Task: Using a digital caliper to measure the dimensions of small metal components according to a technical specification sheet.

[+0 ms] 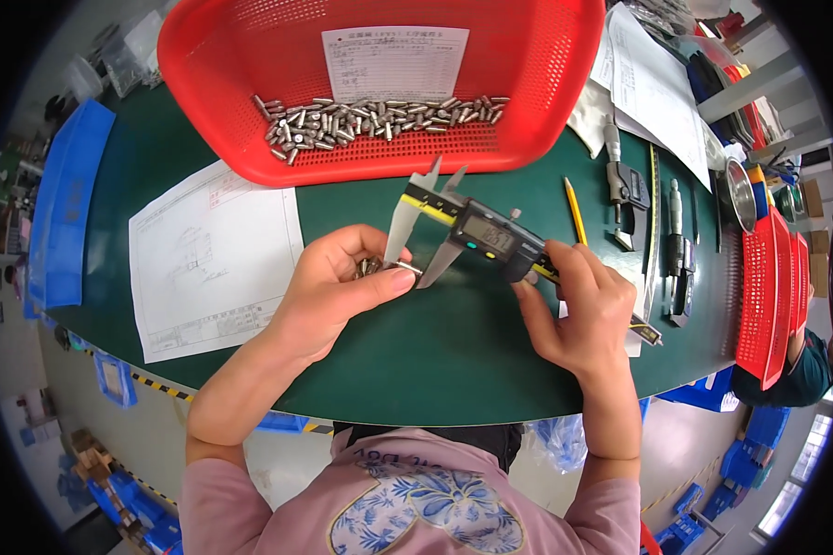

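My left hand (329, 282) is closed, pinching a small metal pin (405, 266) between thumb and fingers, and more metal pieces (366, 266) show inside the curled fingers. In my right hand (583, 310) is a digital caliper (491, 233), thumb beneath it and fingers over its beam. The caliper's lower jaws reach down on either side of the pin, with its lit display facing up; whether both jaws touch the pin I cannot tell. Beyond the hands, a red plastic basket (361, 172) holds many similar metal pins (379, 120) and a printed sheet (396, 61).
A drawing sheet (217, 264) lies left on the green table (416, 379), near a blue bin (69, 203). To the right are a yellow pencil (575, 211), a micrometer (627, 190), another measuring tool (681, 259), a metal bowl (739, 194) and red baskets (766, 296). Another person's sleeve (796, 377) shows far right.
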A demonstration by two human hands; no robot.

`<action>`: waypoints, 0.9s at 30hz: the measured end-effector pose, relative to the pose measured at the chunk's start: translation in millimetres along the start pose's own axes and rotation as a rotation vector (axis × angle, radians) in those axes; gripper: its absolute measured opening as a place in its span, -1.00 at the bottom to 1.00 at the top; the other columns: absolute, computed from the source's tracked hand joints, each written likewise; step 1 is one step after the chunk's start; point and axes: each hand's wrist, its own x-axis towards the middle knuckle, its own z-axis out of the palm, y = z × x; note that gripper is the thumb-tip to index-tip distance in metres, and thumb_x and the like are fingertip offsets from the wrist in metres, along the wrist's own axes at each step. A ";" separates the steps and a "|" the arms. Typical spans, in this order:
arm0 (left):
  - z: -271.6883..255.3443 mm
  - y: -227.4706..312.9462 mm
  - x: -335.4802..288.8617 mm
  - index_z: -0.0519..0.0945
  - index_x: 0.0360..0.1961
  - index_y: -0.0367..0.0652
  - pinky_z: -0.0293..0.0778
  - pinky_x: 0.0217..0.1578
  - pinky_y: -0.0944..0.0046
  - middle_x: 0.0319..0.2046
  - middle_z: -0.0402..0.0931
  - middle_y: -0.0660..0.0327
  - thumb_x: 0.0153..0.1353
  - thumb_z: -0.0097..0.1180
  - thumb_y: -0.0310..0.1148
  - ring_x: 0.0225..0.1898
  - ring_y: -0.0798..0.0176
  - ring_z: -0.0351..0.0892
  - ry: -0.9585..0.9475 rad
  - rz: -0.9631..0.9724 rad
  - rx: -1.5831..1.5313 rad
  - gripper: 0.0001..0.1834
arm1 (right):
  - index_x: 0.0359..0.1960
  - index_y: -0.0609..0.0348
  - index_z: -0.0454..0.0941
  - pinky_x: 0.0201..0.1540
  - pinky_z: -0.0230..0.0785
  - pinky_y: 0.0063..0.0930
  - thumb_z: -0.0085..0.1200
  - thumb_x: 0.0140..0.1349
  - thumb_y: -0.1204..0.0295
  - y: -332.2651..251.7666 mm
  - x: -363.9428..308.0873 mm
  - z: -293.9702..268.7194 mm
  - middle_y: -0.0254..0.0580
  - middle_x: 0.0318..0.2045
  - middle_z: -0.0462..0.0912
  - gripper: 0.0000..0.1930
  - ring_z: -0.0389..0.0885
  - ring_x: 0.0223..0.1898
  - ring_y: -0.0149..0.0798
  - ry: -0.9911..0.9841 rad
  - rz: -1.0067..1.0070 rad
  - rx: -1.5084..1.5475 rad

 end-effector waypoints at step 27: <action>-4.7 -1.0 -1.5 0.40 -0.30 -0.19 0.23 -0.50 0.55 -0.34 0.44 0.24 0.07 0.10 -0.49 -0.43 0.55 0.35 -0.044 -0.104 -0.045 -0.82 | -0.47 0.17 0.43 -0.70 0.20 -0.44 0.26 -0.18 0.30 2.8 2.5 -1.5 -0.25 -0.68 0.41 -0.70 0.41 -0.73 -0.21 -0.027 0.016 0.002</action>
